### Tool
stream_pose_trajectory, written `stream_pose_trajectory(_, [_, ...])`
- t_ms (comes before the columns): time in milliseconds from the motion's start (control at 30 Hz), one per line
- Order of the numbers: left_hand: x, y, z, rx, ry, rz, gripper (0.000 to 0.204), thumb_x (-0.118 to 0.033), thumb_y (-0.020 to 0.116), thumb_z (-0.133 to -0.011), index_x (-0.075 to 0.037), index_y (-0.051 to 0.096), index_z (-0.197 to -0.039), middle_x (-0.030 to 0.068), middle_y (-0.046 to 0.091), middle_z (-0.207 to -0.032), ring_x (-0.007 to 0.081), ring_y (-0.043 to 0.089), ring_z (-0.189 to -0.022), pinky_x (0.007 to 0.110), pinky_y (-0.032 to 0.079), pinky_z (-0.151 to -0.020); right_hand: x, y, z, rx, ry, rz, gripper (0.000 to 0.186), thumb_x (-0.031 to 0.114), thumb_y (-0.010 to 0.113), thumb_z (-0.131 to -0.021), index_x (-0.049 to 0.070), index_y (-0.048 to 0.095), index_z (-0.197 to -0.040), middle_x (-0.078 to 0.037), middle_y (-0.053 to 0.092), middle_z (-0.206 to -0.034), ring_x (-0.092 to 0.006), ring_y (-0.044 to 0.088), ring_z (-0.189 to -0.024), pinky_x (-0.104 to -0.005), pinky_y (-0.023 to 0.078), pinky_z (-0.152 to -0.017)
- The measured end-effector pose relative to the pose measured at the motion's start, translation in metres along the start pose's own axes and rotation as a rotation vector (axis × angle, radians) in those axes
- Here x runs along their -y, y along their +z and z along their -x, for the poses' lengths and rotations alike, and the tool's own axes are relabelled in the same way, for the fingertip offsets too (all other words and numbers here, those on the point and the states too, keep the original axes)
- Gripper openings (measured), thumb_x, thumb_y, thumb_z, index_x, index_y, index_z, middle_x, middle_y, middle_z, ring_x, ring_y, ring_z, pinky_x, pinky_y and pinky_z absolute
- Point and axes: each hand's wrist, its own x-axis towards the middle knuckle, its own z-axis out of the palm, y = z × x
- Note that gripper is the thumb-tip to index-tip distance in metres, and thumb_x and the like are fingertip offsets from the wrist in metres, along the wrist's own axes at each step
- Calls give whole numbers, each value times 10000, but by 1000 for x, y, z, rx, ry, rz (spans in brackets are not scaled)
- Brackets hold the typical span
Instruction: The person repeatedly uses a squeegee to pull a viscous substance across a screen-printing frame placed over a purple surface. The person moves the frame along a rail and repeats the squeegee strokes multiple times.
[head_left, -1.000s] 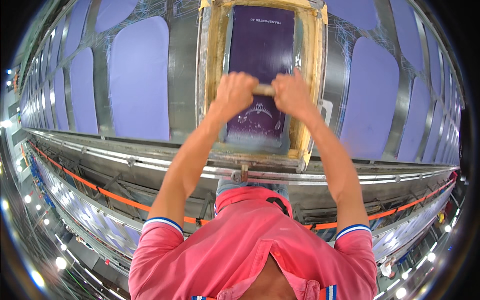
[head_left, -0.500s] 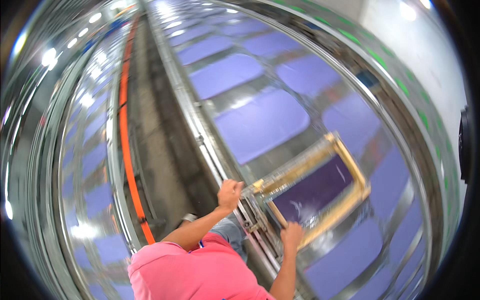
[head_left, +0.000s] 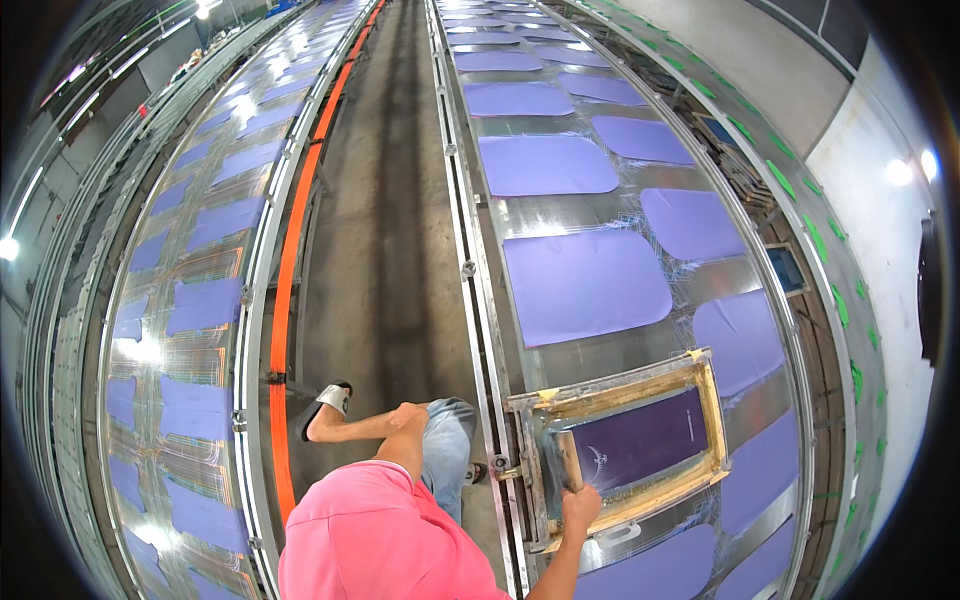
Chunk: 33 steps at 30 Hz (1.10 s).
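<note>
My right hand [head_left: 580, 508] is closed around the wooden handle of a squeegee [head_left: 569, 460], which stands at the left end inside a screen-printing frame [head_left: 716, 420]. The wooden-edged frame lies over the right-hand table, its left end at the metal rail. A dark purple printing area [head_left: 650, 432] with a small light mark shows in its mesh. My left hand [head_left: 407, 415] is away from the frame, beside my bent leg and jeans; its fingers are not clear. Beyond the frame lies a flat purple sheet [head_left: 588, 285] with rounded corners.
More purple sheets run in rows along the right table and along the left table [head_left: 205, 370]. Between them is a narrow concrete aisle [head_left: 400, 250]. An orange strip [head_left: 290, 300] edges the left table. Metal rails [head_left: 480, 330] border the right one.
My left hand has moved left, away from the frame's corner, to beside my leg. My right hand stays on the squeegee. The view has turned and now shows more of the aisle.
</note>
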Motion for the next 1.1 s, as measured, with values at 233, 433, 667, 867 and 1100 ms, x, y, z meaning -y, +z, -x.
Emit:
stream_pose_trajectory(233, [-9,29,4,-221,-170,152,290,-245,652,-934,-107,773,-1158,178,710,-1258,355,665,-1201,414,549,-996,5,-4,-1,-8,11,-28,298,154,820,-684,-7,762,-928,-239,735,-892,-450,704,-862,-509,541,-795])
stream_pose_trajectory(433, [13,17,-15,-130,-101,368,279,-198,670,-924,-115,774,-1169,170,718,-1259,358,680,-1187,422,561,-976,12,-11,0,47,7,-98,317,150,820,-688,4,769,-965,-247,739,-902,-440,713,-879,-499,545,-794])
stream_pose_trajectory(667, [1,25,-7,2,35,283,285,-170,672,-882,-60,766,-1127,194,737,-1171,356,693,-1147,426,561,-959,6,-16,1,21,4,-79,316,176,813,-703,2,769,-964,-251,737,-912,-449,707,-895,-510,543,-800])
stream_pose_trajectory(867, [-108,13,93,-436,1258,406,219,-61,648,-721,-26,724,-923,202,656,-1076,409,580,-1137,475,510,-937,-5,-8,-7,-26,-13,-5,339,188,811,-699,-46,734,-932,-277,719,-917,-482,682,-908,-529,526,-819])
stream_pose_trajectory(1100, [-123,3,278,-349,2316,-61,353,-145,730,-762,-65,712,-1105,141,651,-1194,358,593,-1198,559,397,-1044,21,-19,11,19,4,-54,298,209,773,-766,-23,737,-951,-254,738,-921,-459,697,-923,-507,536,-812])
